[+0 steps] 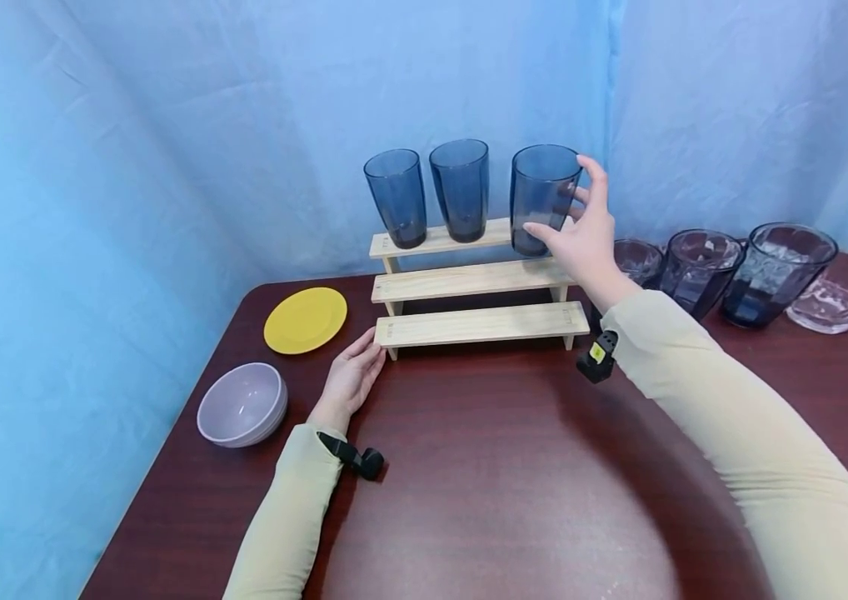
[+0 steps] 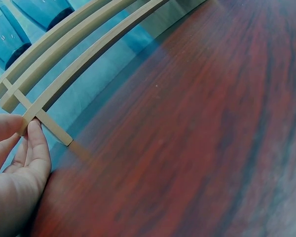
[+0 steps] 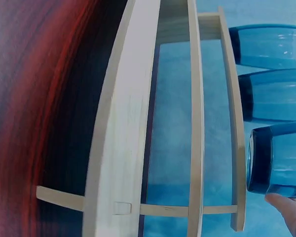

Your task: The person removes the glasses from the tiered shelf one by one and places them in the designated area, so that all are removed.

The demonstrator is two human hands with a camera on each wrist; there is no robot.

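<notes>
A three-step wooden rack [image 1: 480, 325] stands at the back of the table. My left hand [image 1: 352, 379] pinches the left end of its lowest step, and in the left wrist view the thumb and fingers [image 2: 37, 143] meet at that end. Up at the top step's right end, my right hand [image 1: 589, 242] grips a blue glass tumbler [image 1: 544, 192] from its right side, thumb in front. The tumbler is upright, its base [image 3: 260, 160] right at the top step. Two matching tumblers, a left one [image 1: 397, 200] and a middle one [image 1: 461, 192], stand on the same step.
Behind my right forearm are several dark glasses [image 1: 776, 271] and a clear pinkish glass bowl [image 1: 840, 296]. On the left lie a yellow plate [image 1: 306, 321] and a pale purple bowl [image 1: 242, 404]. A blue curtain [image 1: 281, 125] hangs behind the table.
</notes>
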